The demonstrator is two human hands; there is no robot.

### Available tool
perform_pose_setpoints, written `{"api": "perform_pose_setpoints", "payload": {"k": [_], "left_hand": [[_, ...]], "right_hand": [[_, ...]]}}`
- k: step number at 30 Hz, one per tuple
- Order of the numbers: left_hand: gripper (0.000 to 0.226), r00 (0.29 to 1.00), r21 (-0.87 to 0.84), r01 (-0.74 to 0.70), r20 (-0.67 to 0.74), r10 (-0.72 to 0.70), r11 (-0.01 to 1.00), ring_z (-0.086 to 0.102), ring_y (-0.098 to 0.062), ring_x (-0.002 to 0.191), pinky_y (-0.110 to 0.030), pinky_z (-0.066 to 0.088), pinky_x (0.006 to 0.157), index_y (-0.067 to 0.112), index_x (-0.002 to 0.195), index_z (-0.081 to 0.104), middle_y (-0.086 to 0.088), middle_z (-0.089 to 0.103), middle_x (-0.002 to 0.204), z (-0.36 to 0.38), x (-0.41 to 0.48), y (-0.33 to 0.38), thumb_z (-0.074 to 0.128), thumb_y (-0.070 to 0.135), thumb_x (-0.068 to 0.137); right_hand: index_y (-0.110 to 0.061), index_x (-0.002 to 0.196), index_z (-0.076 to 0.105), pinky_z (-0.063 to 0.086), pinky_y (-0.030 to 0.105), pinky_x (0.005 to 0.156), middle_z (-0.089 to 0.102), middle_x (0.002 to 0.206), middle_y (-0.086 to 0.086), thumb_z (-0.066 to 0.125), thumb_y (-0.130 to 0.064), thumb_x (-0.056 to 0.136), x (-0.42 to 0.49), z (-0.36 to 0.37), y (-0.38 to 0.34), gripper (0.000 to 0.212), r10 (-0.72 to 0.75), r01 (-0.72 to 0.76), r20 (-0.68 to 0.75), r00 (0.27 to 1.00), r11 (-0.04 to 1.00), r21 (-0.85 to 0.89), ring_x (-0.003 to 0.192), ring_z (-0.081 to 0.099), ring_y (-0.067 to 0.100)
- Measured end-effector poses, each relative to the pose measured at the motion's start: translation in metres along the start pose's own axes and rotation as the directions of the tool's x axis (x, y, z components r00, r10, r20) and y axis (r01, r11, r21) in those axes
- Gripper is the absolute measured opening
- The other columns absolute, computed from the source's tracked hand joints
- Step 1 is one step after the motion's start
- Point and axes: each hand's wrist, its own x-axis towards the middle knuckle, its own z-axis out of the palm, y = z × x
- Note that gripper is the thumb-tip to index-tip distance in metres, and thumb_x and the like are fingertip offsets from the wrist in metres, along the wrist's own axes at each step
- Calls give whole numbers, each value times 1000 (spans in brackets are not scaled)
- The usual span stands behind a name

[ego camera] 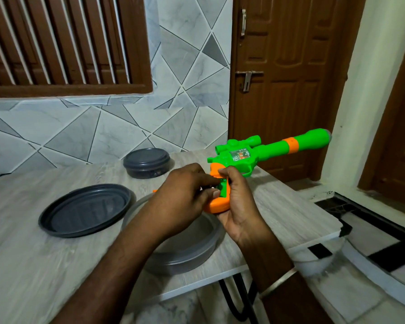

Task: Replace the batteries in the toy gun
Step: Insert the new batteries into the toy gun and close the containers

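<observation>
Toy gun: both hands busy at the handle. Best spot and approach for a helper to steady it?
Grasp the toy gun by its barrel, on the green stretch between body and orange band, coming from above. It is a long round tube pointing away to the right in free air. The right hand wraps the handle and the left hand is at its compartment.

No text, brand or number is showing clearly enough to read. The toy gun point(269, 149) is carrying a small printed panel point(240, 155) on its green side, but its marks are looking too small and blurred.
</observation>
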Motion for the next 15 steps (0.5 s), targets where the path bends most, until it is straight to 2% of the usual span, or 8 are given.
{"api": "perform_pose_setpoints", "payload": {"k": [3, 6, 9, 12, 15], "left_hand": [[9, 988, -160, 93, -111, -111, 983, 61, -5, 71, -21, 44, 65, 22, 91, 77, 8, 69, 80, 0, 0, 0, 79, 20, 82], [8, 983, -187, 119, -118, -142, 975, 61, -6, 68, -23, 46, 62, 19, 78, 76, 9, 69, 72, 1, 2, -2, 83, 16, 77], [9, 991, -133, 92, -83, -103, 987, 61, -5, 69, -19, 43, 64, 21, 85, 81, 7, 74, 79, -1, 2, -2, 81, 14, 80], [15, 996, -54, 70, -46, -72, 996, 56, -5, 71, -4, 34, 64, 20, 94, 82, 2, 77, 89, -3, 2, -1, 79, 11, 82], [15, 995, -11, 91, -27, -91, 996, 54, -5, 71, -2, 33, 61, 20, 95, 82, -1, 78, 91, -6, 3, 4, 78, 12, 83]], "right_hand": [[-12, 84, 58, 46, 23, 54, 57, 71, 8, 48, -19, 92, 0, 1, 0, 15, 5, -5, 10, 1000, 1000, -5, 56, 57, 14], [-13, 89, 58, 47, 26, 57, 55, 87, 14, 50, -20, 91, 1, 0, 1, 11, 12, -12, 1, 1000, 1000, -27, 65, 57, 18], [-15, 86, 57, 48, 24, 53, 54, 81, 10, 51, -20, 91, 2, 0, 2, 10, 16, -16, -6, 1000, 999, -27, 63, 56, 18], [-15, 83, 54, 47, 21, 47, 52, 73, 6, 50, -20, 91, 1, -1, 1, 9, 25, -25, -5, 1000, 1000, -12, 54, 53, 14], [-14, 82, 53, 44, 20, 43, 51, 70, 7, 49, -18, 91, -1, 1, 0, 10, 27, -27, -6, 1000, 999, -18, 43, 49, 11]]}}
